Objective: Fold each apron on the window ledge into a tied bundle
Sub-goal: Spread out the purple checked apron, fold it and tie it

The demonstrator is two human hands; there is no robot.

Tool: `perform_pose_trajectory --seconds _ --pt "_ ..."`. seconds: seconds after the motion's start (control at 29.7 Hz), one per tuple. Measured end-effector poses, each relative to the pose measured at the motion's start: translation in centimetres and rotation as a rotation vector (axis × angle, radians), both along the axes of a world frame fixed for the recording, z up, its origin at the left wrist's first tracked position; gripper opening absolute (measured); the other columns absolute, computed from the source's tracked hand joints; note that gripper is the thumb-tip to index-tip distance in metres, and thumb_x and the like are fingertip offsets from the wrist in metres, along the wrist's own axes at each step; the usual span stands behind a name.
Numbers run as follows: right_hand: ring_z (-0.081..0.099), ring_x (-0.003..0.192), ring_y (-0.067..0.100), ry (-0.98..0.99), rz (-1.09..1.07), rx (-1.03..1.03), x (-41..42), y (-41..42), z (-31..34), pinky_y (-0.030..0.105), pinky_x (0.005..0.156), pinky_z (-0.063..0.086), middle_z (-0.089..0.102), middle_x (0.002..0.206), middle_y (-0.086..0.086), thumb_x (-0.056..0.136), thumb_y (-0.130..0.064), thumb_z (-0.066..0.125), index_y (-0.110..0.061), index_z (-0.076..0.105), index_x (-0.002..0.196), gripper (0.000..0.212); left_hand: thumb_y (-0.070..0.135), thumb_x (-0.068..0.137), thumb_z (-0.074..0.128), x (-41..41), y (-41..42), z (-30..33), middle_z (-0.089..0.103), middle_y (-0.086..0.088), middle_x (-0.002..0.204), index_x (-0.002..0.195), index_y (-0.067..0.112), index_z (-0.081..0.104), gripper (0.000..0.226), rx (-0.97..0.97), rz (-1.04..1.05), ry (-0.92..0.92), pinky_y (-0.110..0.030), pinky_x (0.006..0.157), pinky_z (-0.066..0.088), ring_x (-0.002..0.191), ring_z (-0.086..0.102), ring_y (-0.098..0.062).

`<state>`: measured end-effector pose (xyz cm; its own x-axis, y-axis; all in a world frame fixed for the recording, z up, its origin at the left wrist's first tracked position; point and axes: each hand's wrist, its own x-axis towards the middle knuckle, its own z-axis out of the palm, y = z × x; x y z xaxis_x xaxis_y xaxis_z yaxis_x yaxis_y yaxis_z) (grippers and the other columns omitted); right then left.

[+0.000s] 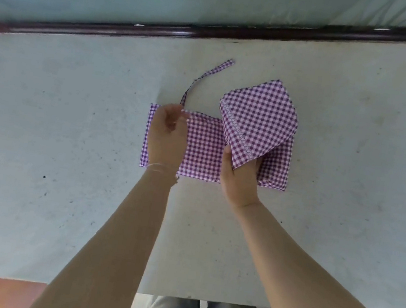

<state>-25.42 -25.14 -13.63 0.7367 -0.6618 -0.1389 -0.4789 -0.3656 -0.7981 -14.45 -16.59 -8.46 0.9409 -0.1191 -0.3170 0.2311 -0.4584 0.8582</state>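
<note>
One apron (pixel 205 151) lies on the ledge (pixel 69 135), already folded to a strip. The right hand (pixel 238 182) grips its right end, lifted and partway folded over. The left hand (pixel 168 136) rests on the left end, fingers pinching at the strap's (pixel 202 78) base. Next, probably: finish the fold, then wind and tie that strap.

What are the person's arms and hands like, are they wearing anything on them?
Both forearms are bare, with no sleeves in view and no gloves. The left hand has thin, pale bracelets or threads round its wrist. The right hand and its wrist show nothing worn.
</note>
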Motion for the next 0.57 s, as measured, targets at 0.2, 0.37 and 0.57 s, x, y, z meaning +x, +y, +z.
perform_pose_trajectory --seconds 0.2,0.37,0.57 --pt "0.055 0.118 0.044 0.144 0.177 -0.577 0.6 1.1 -0.7 0.072 0.102 0.027 0.062 0.123 0.021 0.087 -0.030 0.048 -0.005 0.055 0.125 0.046 0.048 0.102 0.019 0.4 3.1 -1.1 0.068 0.005 0.110 0.110 0.023 0.065 0.053 0.014 -0.392 0.313 -0.030 0.100 0.038 0.107 0.058 -0.012" --pt "0.030 0.140 0.042 0.297 0.466 -0.700 1.0 2.0 -1.1 0.077 0.103 0.015 0.039 0.150 0.011 0.074 -0.038 0.056 -0.019 0.036 0.146 0.077 0.064 0.093 0.002 3.1 2.8 -1.5 0.059 -0.010 0.130 0.139 0.008 0.045 0.084 -0.218 -0.155 0.576 -0.039 0.110 0.037 0.121 0.055 -0.025" --pt "0.010 0.146 0.038 0.370 0.485 -0.738 1.3 2.3 -1.5 0.072 0.108 0.006 0.015 0.160 0.006 0.078 -0.049 0.061 -0.030 0.018 0.153 0.089 0.075 0.084 0.030 5.9 7.2 -1.4 0.054 -0.011 0.136 0.135 0.013 0.047 0.083 -0.312 0.101 0.770 -0.056 0.096 0.048 0.117 0.057 -0.037"
